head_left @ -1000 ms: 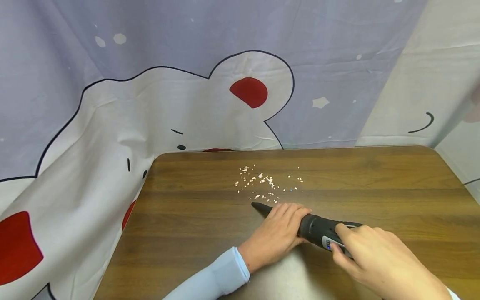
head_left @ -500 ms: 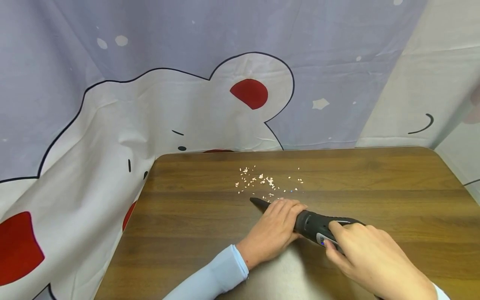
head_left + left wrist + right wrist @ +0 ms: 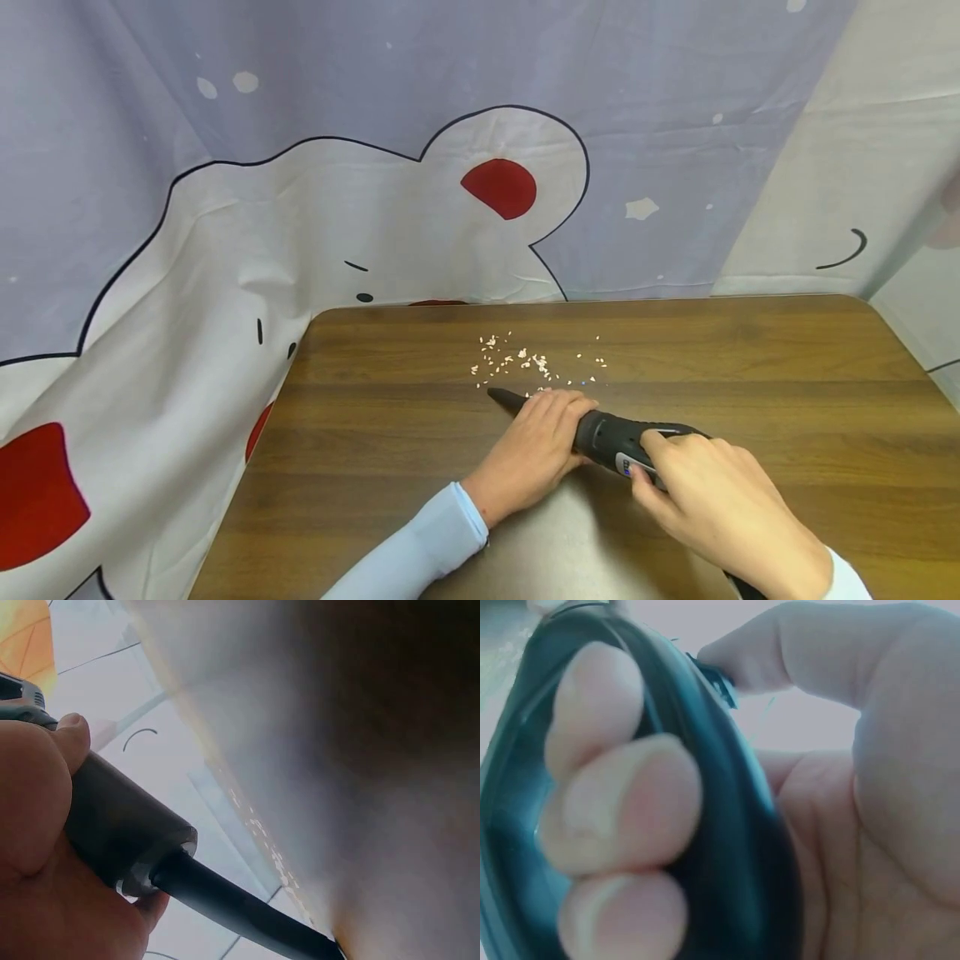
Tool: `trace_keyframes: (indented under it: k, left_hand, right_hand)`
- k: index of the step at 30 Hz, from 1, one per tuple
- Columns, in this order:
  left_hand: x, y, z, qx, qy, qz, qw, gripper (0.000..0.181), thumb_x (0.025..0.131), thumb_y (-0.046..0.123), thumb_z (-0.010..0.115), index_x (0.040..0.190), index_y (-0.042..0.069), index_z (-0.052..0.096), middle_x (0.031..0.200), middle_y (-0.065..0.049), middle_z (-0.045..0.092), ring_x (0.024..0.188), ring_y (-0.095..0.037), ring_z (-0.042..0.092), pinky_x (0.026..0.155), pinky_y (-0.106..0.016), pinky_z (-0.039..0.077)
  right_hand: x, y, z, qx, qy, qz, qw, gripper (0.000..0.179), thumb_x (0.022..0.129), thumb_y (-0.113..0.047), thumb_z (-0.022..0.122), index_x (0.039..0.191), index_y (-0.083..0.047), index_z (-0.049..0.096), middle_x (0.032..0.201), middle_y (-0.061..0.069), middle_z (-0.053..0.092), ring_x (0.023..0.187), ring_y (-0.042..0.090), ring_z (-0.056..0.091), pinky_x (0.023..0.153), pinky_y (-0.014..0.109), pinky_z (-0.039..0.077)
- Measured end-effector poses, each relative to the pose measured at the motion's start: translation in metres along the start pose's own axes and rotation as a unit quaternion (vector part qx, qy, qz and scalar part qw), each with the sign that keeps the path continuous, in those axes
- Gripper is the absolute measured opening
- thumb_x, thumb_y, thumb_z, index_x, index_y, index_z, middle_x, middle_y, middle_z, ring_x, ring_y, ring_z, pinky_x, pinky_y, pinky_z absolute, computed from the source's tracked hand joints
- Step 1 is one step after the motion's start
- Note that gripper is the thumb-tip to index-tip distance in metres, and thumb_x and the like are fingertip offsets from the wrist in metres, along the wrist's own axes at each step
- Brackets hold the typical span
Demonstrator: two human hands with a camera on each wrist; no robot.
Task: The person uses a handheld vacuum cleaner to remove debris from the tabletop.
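A black handheld vacuum cleaner with a slim tapered nozzle lies slantwise over the wooden table. Its tip points left, at the near edge of a scatter of small white flakes. My left hand grips the front of the body from above; in the left wrist view the thumb and fingers wrap the dark barrel. My right hand holds the rear handle, its thumb by a small display with a blue light. In the right wrist view, fingers curl through the handle loop.
The brown wood-grain table ends at a rounded far edge. Behind and to the left hangs a printed curtain. A few stray flakes and a tiny blue speck lie right of the main scatter.
Both hands and the vacuum cleaner have shifted left and slightly toward the far edge. Several flakes at the near side of the scatter, around the nozzle, no longer show.
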State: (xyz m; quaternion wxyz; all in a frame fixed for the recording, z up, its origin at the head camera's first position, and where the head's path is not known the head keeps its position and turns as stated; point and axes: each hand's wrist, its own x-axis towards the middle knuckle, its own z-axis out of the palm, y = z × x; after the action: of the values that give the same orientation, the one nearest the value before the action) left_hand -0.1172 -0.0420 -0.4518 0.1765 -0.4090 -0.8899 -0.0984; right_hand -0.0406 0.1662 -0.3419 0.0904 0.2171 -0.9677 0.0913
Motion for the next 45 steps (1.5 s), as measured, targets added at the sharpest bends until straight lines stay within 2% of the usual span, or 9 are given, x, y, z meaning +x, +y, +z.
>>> trace_keyframes:
  k: [10, 16, 25, 33, 45]
  left_hand:
    - [-0.003, -0.015, 0.001, -0.005, -0.003, 0.0, 1.0, 0.07, 0.088, 0.05, 0.063, 0.14, 0.009, 0.038, 0.132, -0.004, 0.046, 0.126, -0.019, 0.039, 0.115, -0.036, 0.022]
    - [-0.005, -0.024, 0.002, 0.005, -0.015, -0.004, 0.9999, 0.07, 0.089, 0.049, 0.063, 0.14, 0.01, 0.036, 0.134, -0.003, 0.044, 0.129, -0.017, 0.037, 0.117, -0.036, 0.016]
    - [-0.007, -0.034, 0.001, -0.007, -0.024, 0.0, 0.9997, 0.069, 0.089, 0.046, 0.065, 0.141, 0.011, 0.035, 0.135, -0.005, 0.042, 0.13, -0.017, 0.035, 0.118, -0.035, 0.011]
    - [-0.005, -0.032, 0.003, -0.016, -0.023, 0.005, 0.9996, 0.071, 0.086, 0.042, 0.069, 0.14, 0.011, 0.035, 0.135, -0.005, 0.041, 0.13, -0.018, 0.035, 0.118, -0.035, 0.01]
    - [0.001, -0.026, 0.006, -0.016, -0.013, 0.029, 0.9994, 0.075, 0.083, 0.038, 0.073, 0.141, 0.008, 0.034, 0.136, -0.007, 0.041, 0.13, -0.02, 0.034, 0.118, -0.034, 0.01]
  right_hand:
    - [0.009, -0.002, 0.012, 0.015, 0.011, 0.006, 0.9998, 0.025, 0.082, -0.028, 0.065, 0.069, -0.02, 0.045, 0.053, -0.011, 0.034, 0.044, 0.009, 0.033, 0.038, 0.026, 0.029]
    - [0.014, -0.004, 0.021, 0.018, 0.013, 0.008, 0.9997, 0.025, 0.083, -0.029, 0.065, 0.07, -0.021, 0.045, 0.053, -0.011, 0.035, 0.046, 0.009, 0.035, 0.038, 0.027, 0.029]
    - [0.02, -0.007, 0.031, 0.022, 0.015, 0.008, 0.9996, 0.022, 0.084, -0.029, 0.065, 0.073, -0.02, 0.049, 0.053, -0.01, 0.036, 0.046, 0.01, 0.036, 0.038, 0.029, 0.031]
    - [0.016, -0.009, 0.029, 0.012, 0.027, 0.005, 0.9996, 0.022, 0.083, -0.028, 0.066, 0.072, -0.019, 0.049, 0.054, -0.011, 0.036, 0.046, 0.01, 0.036, 0.037, 0.03, 0.031]
    - [0.01, -0.013, 0.021, -0.002, 0.055, 0.001, 0.9985, 0.023, 0.079, -0.026, 0.067, 0.069, -0.016, 0.049, 0.053, -0.011, 0.035, 0.044, 0.01, 0.035, 0.035, 0.029, 0.03]
